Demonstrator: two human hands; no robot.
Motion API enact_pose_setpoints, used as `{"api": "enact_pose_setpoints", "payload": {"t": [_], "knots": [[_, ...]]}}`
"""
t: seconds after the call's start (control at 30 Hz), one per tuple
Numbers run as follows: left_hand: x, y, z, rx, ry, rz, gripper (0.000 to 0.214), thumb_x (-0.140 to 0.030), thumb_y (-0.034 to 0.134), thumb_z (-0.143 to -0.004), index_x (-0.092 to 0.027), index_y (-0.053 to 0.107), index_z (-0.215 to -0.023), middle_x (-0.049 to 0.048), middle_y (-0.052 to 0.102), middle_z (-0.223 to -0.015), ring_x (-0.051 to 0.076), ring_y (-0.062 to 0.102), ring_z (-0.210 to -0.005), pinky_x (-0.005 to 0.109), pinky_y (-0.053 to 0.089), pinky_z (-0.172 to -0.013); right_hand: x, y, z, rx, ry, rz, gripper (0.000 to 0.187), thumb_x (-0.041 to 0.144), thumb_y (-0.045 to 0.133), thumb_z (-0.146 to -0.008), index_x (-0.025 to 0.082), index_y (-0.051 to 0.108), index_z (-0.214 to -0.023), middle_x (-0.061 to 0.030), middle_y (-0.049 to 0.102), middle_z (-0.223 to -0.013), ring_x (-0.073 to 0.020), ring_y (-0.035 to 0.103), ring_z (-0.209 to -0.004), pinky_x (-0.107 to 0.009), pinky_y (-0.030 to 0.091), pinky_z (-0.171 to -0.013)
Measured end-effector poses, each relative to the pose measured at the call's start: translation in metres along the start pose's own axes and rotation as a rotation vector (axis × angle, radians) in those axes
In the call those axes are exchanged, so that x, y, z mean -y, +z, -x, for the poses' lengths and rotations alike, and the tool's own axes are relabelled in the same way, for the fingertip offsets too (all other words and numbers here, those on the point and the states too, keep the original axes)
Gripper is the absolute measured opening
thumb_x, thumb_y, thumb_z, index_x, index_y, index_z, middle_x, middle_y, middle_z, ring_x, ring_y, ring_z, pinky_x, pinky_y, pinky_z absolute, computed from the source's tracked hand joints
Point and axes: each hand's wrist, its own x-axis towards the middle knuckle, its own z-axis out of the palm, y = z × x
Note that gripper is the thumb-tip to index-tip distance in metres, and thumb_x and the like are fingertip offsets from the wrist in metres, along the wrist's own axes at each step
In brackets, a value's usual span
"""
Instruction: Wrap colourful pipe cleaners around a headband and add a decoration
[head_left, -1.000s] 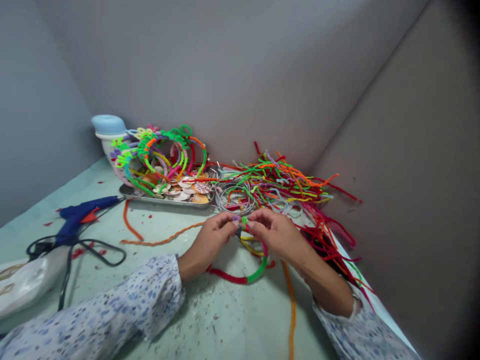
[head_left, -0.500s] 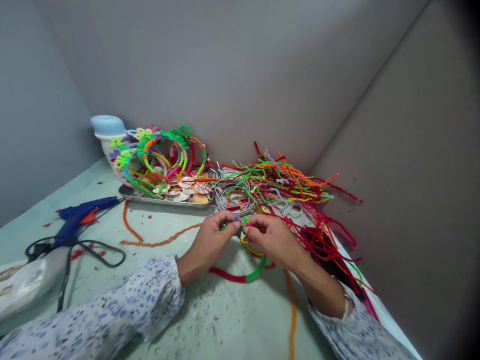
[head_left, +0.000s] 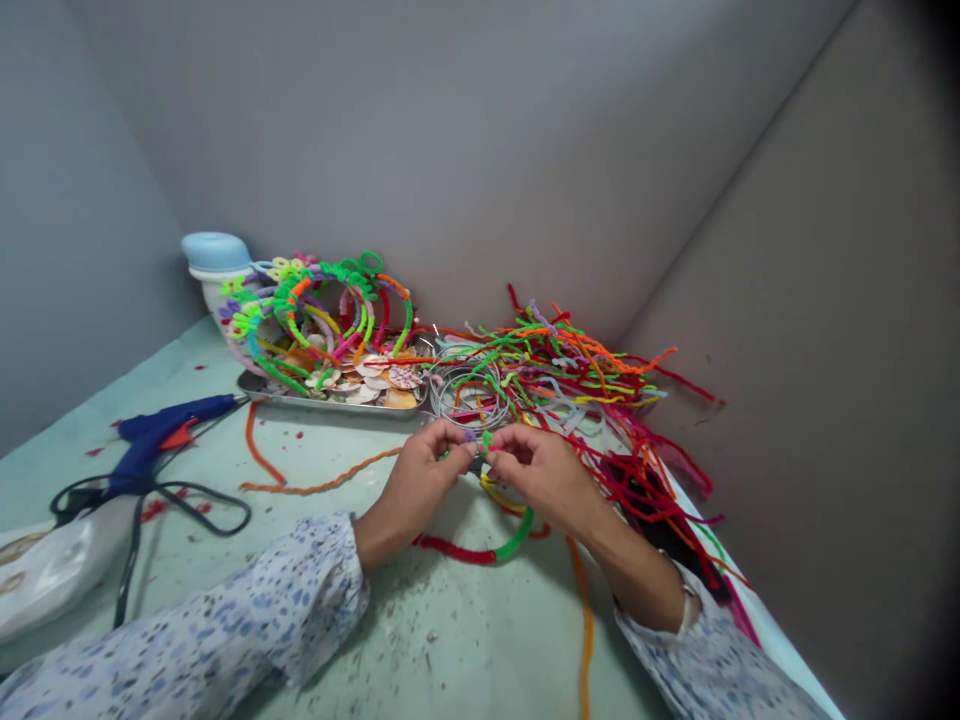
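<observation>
My left hand [head_left: 418, 485] and my right hand [head_left: 546, 478] meet over the table, thumbs and fingertips pinched close together. Between them they hold a headband wrapped in coloured pipe cleaner [head_left: 466, 554]; its red and green lower curve hangs below, with yellow showing near my right fingers. At the fingertips a small purple bit [head_left: 470, 436] shows by my left hand and a small green loop [head_left: 487, 440] by my right. Much of the held band is hidden behind my fingers.
Behind stands a metal tray [head_left: 330, 403] with shell-like discs and several finished pipe-cleaner headbands [head_left: 330, 285], beside a blue-lidded bottle [head_left: 217, 255]. Wire coils [head_left: 469, 395] and a heap of pipe cleaners [head_left: 592, 350] lie right. A blue glue gun [head_left: 150, 430] with its cord lies left.
Both hands have shifted very slightly left with the headband, still pinching at the same place. Everything else stays where it was.
</observation>
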Motion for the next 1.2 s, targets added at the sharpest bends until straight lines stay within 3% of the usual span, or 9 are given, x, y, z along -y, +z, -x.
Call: {"api": "enact_pose_setpoints", "payload": {"t": [0.37,0.6,0.8,1.2], "knots": [[0.004,-0.001,-0.001,0.083,-0.026,0.112,0.018,-0.033,0.064,-0.079,-0.019,0.052,-0.081,-0.0093,0.04,-0.055,0.006,0.03,-0.045,0.018,0.023,-0.045,0.0,-0.002,-0.002,0.087,0.137,-0.394,0.017,0.028,0.065,-0.07,0.018,0.058,-0.082,0.0024,0.063,-0.068,-0.0111,0.062,-0.063,-0.024,0.05,-0.064],[0.004,-0.002,0.001,0.066,0.083,-0.015,0.012,-0.028,0.062,-0.081,-0.018,0.055,-0.081,-0.0062,0.051,-0.063,0.007,0.039,-0.052,0.019,0.03,-0.052,-0.005,-0.001,-0.002,0.152,0.209,-0.683,0.018,0.023,0.067,-0.067,0.017,0.057,-0.08,0.002,0.063,-0.065,-0.0103,0.061,-0.062,-0.019,0.045,-0.056],[-0.003,-0.001,0.004,0.075,0.142,-0.064,0.009,-0.024,0.06,-0.081,-0.017,0.055,-0.079,-0.0035,0.056,-0.071,0.01,0.049,-0.067,0.02,0.036,-0.06,0.003,-0.003,0.001,0.144,0.277,-0.722,0.019,0.021,0.068,-0.063,0.017,0.057,-0.078,0.0018,0.064,-0.064,-0.0092,0.059,-0.056,-0.019,0.044,-0.054],[-0.002,0.0,0.001,0.087,0.115,-0.077,0.009,-0.025,0.06,-0.08,-0.017,0.055,-0.079,-0.0041,0.055,-0.07,0.01,0.048,-0.064,0.02,0.034,-0.057,0.007,-0.002,0.001,0.137,0.24,-0.622,0.018,0.023,0.069,-0.062,0.016,0.059,-0.076,0.001,0.064,-0.064,-0.01,0.06,-0.06,-0.021,0.046,-0.058]]}}
